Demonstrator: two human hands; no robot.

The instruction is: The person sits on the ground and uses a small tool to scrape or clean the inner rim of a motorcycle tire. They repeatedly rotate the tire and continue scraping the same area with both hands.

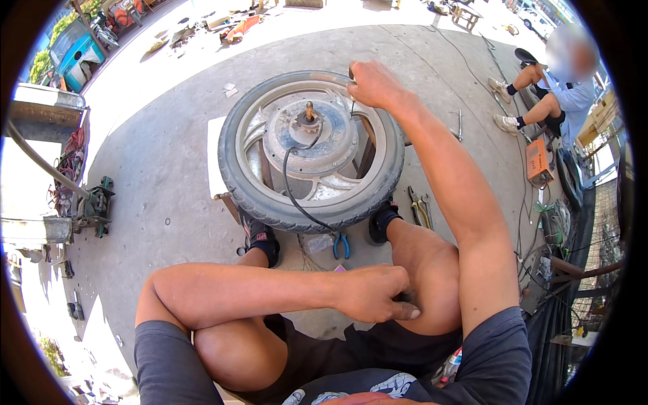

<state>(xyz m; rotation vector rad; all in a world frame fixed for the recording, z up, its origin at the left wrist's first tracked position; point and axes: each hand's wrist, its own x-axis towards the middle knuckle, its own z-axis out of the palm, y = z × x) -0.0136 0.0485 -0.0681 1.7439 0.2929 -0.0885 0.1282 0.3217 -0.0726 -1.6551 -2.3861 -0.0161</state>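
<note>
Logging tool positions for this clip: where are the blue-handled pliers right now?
In the head view, the blue-handled pliers lie on the concrete floor just below the black-tyred wheel, between the person's two feet and above the left hand.

short dark grey sleeves [499, 351] ending above the elbows, forearms bare. black shorts [351, 354] over bare knees. black ankle socks and dark shoes [260, 236] with reddish markings. no gloves, watch or rings seen on either hand.

It is an outdoor repair workshop on a concrete yard [169, 169]: a scooter wheel [310, 152] lies on a stand, pliers [341, 246] and other hand tools [420, 206] lie on the ground, scrap lies around.
</note>
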